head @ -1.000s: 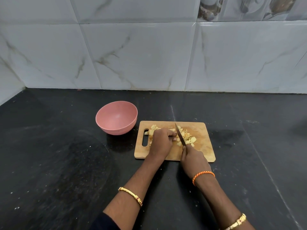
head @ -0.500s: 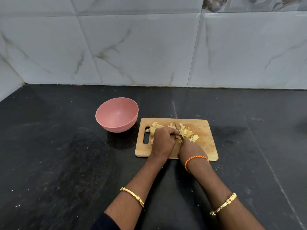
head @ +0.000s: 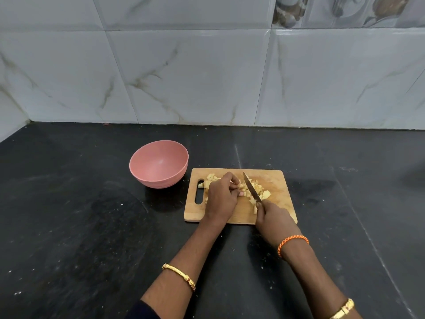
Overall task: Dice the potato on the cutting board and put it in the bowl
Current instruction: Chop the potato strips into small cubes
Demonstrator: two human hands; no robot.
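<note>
A wooden cutting board [head: 279, 180] lies on the black counter with several pale yellow potato pieces [head: 259, 191] piled on its middle. My left hand [head: 220, 199] rests on the board, its fingers curled over potato pieces at the left of the pile. My right hand [head: 273, 216] grips the handle of a knife [head: 251, 186]; the blade is raised and points away from me over the pile. An empty pink bowl [head: 158, 163] stands just left of the board's far corner.
The black stone counter [head: 80, 226] is speckled with crumbs. A white marble-tile wall [head: 207, 77] runs along the back and the left corner. Bracelets sit on both wrists.
The knife blade has come up from its low position in the pile, and my right hand has drawn back toward the board's near edge. My left hand stays on the potato pieces.
</note>
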